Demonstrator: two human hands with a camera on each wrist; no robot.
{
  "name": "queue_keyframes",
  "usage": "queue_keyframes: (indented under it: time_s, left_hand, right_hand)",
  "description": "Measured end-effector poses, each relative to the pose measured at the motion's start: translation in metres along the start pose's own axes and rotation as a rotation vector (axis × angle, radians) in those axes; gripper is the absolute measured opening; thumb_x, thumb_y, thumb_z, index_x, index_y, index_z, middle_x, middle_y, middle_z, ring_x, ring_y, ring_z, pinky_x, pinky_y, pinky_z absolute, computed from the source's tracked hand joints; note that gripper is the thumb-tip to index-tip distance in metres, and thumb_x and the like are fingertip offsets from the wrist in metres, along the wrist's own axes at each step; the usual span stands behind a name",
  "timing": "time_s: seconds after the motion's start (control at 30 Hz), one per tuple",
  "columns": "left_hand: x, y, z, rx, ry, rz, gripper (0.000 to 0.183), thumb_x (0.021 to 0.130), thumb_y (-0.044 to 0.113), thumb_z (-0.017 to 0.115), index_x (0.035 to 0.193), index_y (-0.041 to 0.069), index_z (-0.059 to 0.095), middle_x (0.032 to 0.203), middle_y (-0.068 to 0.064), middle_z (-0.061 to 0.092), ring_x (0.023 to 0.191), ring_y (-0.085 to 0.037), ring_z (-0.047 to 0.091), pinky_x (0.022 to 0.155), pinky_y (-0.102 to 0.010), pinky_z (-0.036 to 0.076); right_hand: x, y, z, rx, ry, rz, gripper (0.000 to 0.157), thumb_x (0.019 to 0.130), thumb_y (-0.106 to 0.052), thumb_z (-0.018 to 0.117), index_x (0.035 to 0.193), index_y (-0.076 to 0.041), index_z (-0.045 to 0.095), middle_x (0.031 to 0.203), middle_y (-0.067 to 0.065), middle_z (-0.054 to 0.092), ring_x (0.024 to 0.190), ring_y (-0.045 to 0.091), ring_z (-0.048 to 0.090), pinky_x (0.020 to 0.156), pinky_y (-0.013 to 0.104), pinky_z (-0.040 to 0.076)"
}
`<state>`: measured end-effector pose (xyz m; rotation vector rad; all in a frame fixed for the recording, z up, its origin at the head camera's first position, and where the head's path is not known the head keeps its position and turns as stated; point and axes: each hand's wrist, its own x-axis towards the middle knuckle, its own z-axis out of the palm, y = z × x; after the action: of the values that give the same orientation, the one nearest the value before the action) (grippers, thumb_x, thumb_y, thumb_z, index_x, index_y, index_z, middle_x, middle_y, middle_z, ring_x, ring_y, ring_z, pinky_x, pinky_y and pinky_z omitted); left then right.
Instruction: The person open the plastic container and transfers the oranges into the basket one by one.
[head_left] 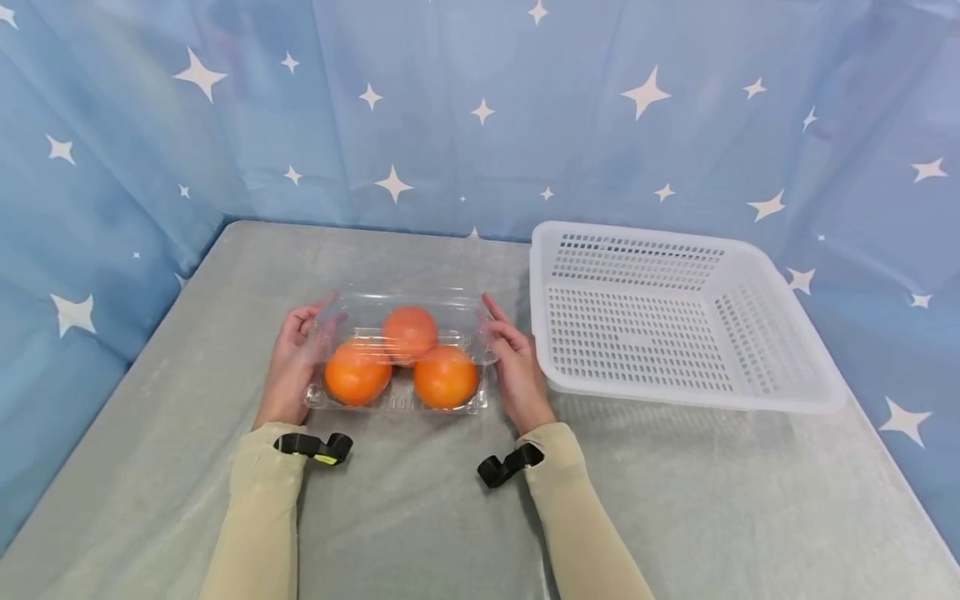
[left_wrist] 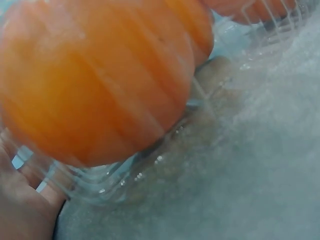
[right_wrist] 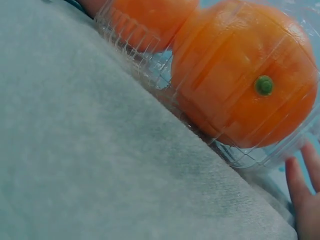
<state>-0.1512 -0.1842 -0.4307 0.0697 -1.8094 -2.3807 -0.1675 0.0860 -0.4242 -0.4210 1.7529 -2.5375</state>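
Frame centre: we pinch clear lid (head_left: pixel 358 310) by ends, left hand (head_left: pixel 288 362) and right hand (head_left: pixel 519 362) half-curled; uneven pull could spill oranges (head_left: pixel 446 379).

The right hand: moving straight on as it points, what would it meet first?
Most likely the clear plastic container, since the right hand is at its side; exact depth is unclear.

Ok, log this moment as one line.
clear box: three oranges inside | left grip: at left end | right grip: at right end | white basket: right of box
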Motion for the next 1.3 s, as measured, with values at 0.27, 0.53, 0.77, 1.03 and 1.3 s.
queue_keyframes:
  time_s: [0.27, 0.53, 0.77, 1.03, 1.3]
  left_hand:
    - [-0.007, 0.005, 0.004, 0.045, -0.038, 0.02, 0.036, 0.089, 0.019, 0.055, 0.117, 0.0, 0.043, 0.141, 0.0, 0.035, 0.123, -0.025, 0.037, 0.091, -0.024, 0.04]
    - [-0.007, 0.009, 0.004, 0.161, -0.083, 0.021, 0.039, 0.091, 0.022, 0.052, 0.126, 0.007, 0.047, 0.14, -0.001, 0.035, 0.125, -0.021, 0.034, 0.1, -0.04, 0.029]
    - [-0.011, 0.009, 0.005, 0.293, -0.106, -0.002, 0.047, 0.091, 0.032, 0.049, 0.137, 0.024, 0.037, 0.136, -0.008, 0.038, 0.124, -0.022, 0.034, 0.101, -0.047, 0.025]
    - [-0.014, 0.012, 0.004, 0.28, -0.12, -0.026, 0.048, 0.092, 0.031, 0.048, 0.138, 0.024, 0.035, 0.138, -0.01, 0.037, 0.125, -0.025, 0.034, 0.101, -0.045, 0.025]
    - [-0.004, 0.007, -0.004, 0.262, -0.084, -0.09, 0.049, 0.089, 0.034, 0.053, 0.135, 0.03, 0.039, 0.138, -0.006, 0.037, 0.123, -0.02, 0.034, 0.103, -0.044, 0.021]
  right_hand:
    - [-0.001, 0.0, -0.002, -0.028, -0.023, 0.009, 0.025, 0.09, -0.003, 0.044, 0.101, -0.011, 0.065, 0.143, 0.007, 0.029, 0.132, 0.019, 0.02, 0.105, 0.042, 0.017]
    - [0.005, 0.016, -0.01, -0.018, 0.004, 0.008, 0.028, 0.09, -0.003, 0.047, 0.115, 0.007, 0.054, 0.14, -0.001, 0.035, 0.13, 0.017, 0.026, 0.104, 0.04, 0.02]
    - [0.006, 0.018, -0.012, -0.069, -0.003, -0.016, 0.028, 0.089, -0.007, 0.05, 0.115, 0.003, 0.056, 0.139, -0.001, 0.036, 0.131, 0.02, 0.024, 0.105, 0.04, 0.019]
    - [0.003, 0.015, -0.009, -0.145, -0.001, -0.024, 0.029, 0.087, -0.001, 0.05, 0.116, 0.004, 0.055, 0.139, -0.005, 0.037, 0.129, 0.016, 0.027, 0.105, 0.037, 0.02]
    - [0.0, 0.003, 0.001, -0.257, 0.026, -0.001, 0.04, 0.08, 0.007, 0.051, 0.12, 0.003, 0.052, 0.141, -0.004, 0.034, 0.127, 0.012, 0.032, 0.102, 0.034, 0.026]
